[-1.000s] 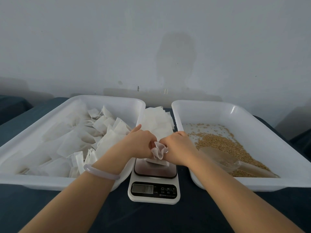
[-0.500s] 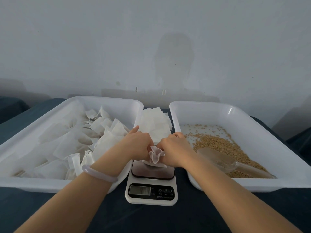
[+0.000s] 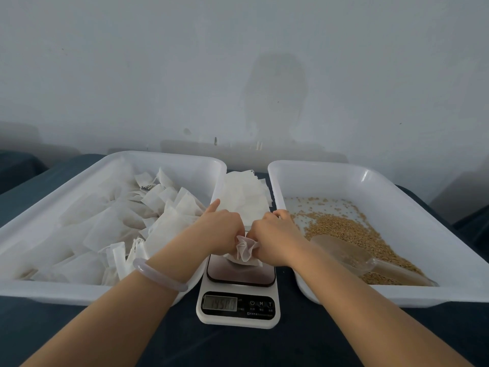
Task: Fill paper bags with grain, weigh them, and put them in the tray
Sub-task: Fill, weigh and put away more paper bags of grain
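Note:
A small white paper bag (image 3: 244, 252) sits on the dark platform of the white kitchen scale (image 3: 239, 295), its top gathered into folds. My left hand (image 3: 221, 231) and my right hand (image 3: 274, 238) both grip that gathered top, one from each side. The left white tray (image 3: 87, 165) holds several white bags. The right white tray (image 3: 412, 207) holds brown grain (image 3: 344, 229) and a clear plastic scoop (image 3: 352, 256) lying in it.
A stack of flat empty bags (image 3: 244, 197) lies between the two trays, behind the scale. Everything stands on a dark blue cloth (image 3: 238, 348). A plain pale wall rises close behind the trays. The scale's display is lit.
Both hands have stayed on the bag's top over the scale. The gathered top looks more tightly bunched, and the whole view has shifted slightly.

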A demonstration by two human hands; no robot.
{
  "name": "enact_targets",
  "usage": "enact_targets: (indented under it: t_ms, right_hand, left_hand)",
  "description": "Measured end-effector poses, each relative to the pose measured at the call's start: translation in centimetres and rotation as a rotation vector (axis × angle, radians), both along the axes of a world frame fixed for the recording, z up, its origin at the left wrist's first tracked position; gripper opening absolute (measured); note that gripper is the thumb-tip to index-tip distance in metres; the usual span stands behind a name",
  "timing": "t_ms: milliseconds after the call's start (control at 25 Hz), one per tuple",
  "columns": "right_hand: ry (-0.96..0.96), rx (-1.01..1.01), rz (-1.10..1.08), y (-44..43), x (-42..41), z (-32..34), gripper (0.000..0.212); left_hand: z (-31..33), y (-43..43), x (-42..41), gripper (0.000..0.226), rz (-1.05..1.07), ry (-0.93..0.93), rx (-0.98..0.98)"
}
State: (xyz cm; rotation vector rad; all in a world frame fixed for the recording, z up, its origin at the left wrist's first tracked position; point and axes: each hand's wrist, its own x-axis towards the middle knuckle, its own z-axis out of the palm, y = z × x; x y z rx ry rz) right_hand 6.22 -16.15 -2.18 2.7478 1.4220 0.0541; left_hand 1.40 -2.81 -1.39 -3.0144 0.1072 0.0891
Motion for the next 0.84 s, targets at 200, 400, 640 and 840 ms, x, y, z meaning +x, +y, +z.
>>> enact_targets:
  t_ms: [200, 400, 640, 840]
  right_hand:
    - [-0.005, 0.009, -0.016, -0.21, -0.11, -0.13, 0.02]
    - [0.006, 0.078, -0.037, -0.13, -0.28, -0.21, 0.025]
    - [0.174, 0.263, -0.028, -0.47, -0.24, 0.16, 0.06]
    - [0.23, 0.308, -0.008, -0.63, -0.24, 0.33, 0.068]
  left_hand:
    - [-0.19, 0.34, -0.09, 0.015, -0.024, 0.028, -0.02]
    - [-0.69, 0.56, -0.34, 0.018, -0.048, -0.001, -0.114]
    - [-0.42, 0.79, -0.66, 0.041, -0.064, -0.03, -0.272]
    - [-0.26, 0.96, -0.86, 0.054, -0.066, -0.048, -0.329]
